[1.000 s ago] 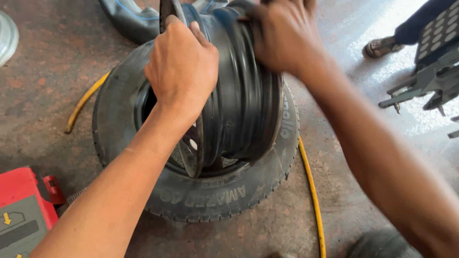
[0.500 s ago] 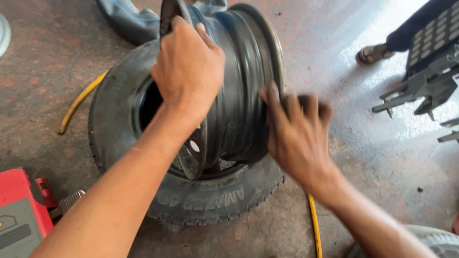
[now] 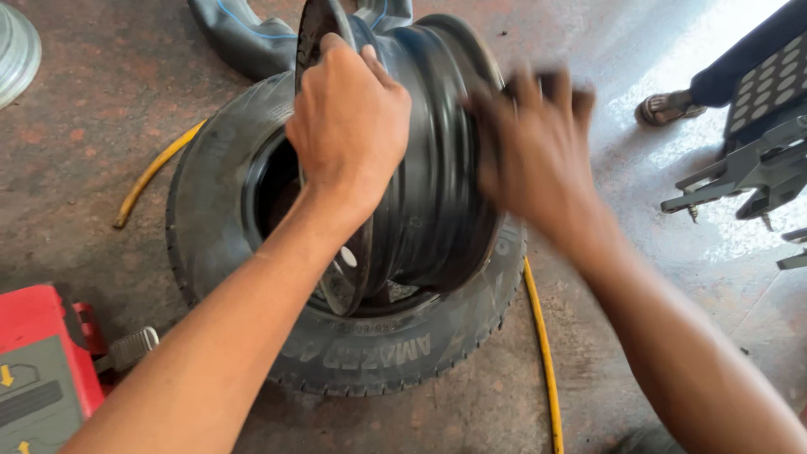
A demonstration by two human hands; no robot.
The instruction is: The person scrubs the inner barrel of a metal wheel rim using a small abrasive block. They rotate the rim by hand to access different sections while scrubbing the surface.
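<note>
Two hands of mine are on one black steel wheel rim [image 3: 429,168], which stands on its edge, tilted, with its lower part sunk into the opening of a black tyre [image 3: 353,345] lying flat on the reddish concrete floor [image 3: 101,109] in the middle of the view. My left hand [image 3: 349,126] is clenched over the rim's near flange at about 12 o'clock of the tyre's opening, fingers [image 3: 336,50] curled over the metal edge and the thumb side toward me. My right hand [image 3: 534,155] is at 3 o'clock of the rim, fingers spread and blurred; it lies against or just beside the rim's far flange, and I cannot tell whether it is gripping or only pressing there. A yellow hose [image 3: 542,353] runs under the tyre, showing at 9 o'clock and again from 4 toward 6 o'clock. A dark inner tube [image 3: 244,38] lies at 12 o'clock, just behind the tyre. A red machine base [image 3: 42,370] sits at 8 o'clock, a round metal lid [image 3: 15,50] at 10 o'clock, and another person's sandalled foot [image 3: 664,108] and a grey metal stand [image 3: 748,168] at 2 o'clock, well apart from the tyre.
</note>
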